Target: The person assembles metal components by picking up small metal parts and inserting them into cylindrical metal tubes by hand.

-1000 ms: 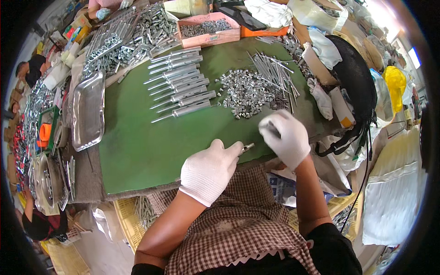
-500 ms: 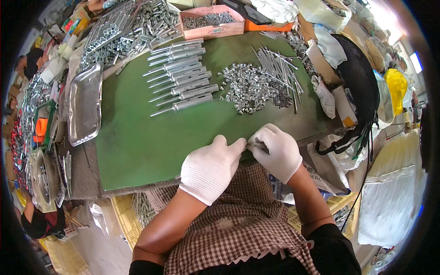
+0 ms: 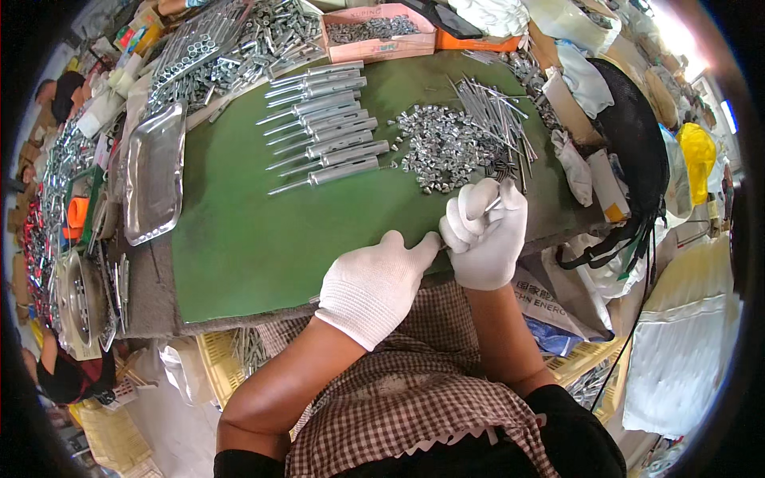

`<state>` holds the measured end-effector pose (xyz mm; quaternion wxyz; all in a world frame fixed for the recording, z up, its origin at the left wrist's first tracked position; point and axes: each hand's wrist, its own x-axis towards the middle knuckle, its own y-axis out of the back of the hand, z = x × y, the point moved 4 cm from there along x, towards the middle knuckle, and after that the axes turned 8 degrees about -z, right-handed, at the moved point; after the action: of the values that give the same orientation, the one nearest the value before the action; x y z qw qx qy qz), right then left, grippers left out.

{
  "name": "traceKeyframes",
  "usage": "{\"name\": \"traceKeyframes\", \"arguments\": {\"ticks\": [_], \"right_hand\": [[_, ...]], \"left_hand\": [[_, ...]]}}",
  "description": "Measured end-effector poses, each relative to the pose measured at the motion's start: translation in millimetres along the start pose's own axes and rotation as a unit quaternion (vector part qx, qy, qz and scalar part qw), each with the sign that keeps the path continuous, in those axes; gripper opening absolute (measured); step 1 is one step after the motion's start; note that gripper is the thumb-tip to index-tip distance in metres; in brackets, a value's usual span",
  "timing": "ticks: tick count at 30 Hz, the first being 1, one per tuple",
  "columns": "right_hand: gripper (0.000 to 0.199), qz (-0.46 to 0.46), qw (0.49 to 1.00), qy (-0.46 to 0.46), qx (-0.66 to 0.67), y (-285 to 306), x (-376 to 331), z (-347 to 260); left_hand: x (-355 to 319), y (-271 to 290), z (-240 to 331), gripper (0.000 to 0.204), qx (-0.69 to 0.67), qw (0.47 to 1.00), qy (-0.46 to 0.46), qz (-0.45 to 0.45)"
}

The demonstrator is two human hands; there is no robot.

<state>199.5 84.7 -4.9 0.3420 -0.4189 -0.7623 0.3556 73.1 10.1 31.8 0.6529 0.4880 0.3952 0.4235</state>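
Observation:
My left hand (image 3: 378, 279), in a white knitted glove, is closed at the front edge of the green work mat (image 3: 231, 239). It grips a silvery metal piece (image 3: 443, 246), mostly hidden, whose end shows by the thumb. Close on its right, my gloved right hand (image 3: 488, 235) is raised with curled fingers around a short, thin metal pin (image 3: 495, 204). Beyond it lies a pile of small silvery metal fittings (image 3: 446, 147), with long thin rods (image 3: 498, 119) alongside. Several silver tubes with pointed shafts (image 3: 343, 170) lie in a row at the mat's far middle.
An empty metal tray (image 3: 155, 175) stands at the left. Behind the mat are a pink box (image 3: 378, 49) of small parts and a heap of metal tubes (image 3: 263, 48). A black mesh bag (image 3: 633, 135) hangs at the right. Yellow crates (image 3: 219, 362) sit below the table.
My right hand has parted from the left fingertips, rising and turning with the small pin in its fingers. My left hand stays nearly in place. The whole view has shifted slightly.

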Motion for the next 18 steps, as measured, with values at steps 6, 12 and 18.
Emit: {"name": "traceKeyframes", "arguments": {"ticks": [6, 12, 18], "right_hand": [[0.040, -0.027, 0.952, 0.075, -0.295, -9.5, -9.5, 2.3], [0.064, 0.061, 0.979, 0.031, -0.190, 3.1, -13.8, -0.1], [0.046, -0.022, 0.999, 0.028, 0.013, 14.4, -6.1, -4.9]], "left_hand": [[3.1, -0.4, 1.8, 0.018, 0.005, 1.000, -0.020, -0.003], [16.6, -10.7, 11.7, 0.014, 0.074, 0.997, -0.008, 0.026], [-56.2, 7.9, -19.9, 0.018, 0.019, 0.995, 0.049, 0.088]]}}
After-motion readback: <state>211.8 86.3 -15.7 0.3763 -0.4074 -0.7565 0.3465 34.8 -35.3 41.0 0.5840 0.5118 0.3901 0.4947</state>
